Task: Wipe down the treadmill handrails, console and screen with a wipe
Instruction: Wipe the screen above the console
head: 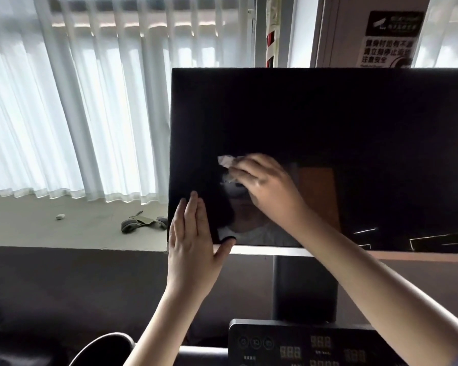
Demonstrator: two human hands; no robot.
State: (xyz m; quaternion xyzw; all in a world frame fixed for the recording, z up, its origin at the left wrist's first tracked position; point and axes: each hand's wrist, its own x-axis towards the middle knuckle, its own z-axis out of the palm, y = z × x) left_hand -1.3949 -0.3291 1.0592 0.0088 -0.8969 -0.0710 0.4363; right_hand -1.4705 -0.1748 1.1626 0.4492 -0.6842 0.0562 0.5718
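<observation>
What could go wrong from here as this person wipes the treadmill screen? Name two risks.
The bare left hand rests flat on the screen at its lower left corner and may leave smudges there. The wipe is bunched small in the right hand, so skin could drag on the glass and patches get missed.

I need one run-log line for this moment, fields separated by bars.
phase: cleaning screen | right hand: holds wipe against screen, lower-left area | left hand: flat on screen's lower-left corner

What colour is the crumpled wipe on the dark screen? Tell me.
White: the crumpled wipe, clearest in the head view.
</observation>
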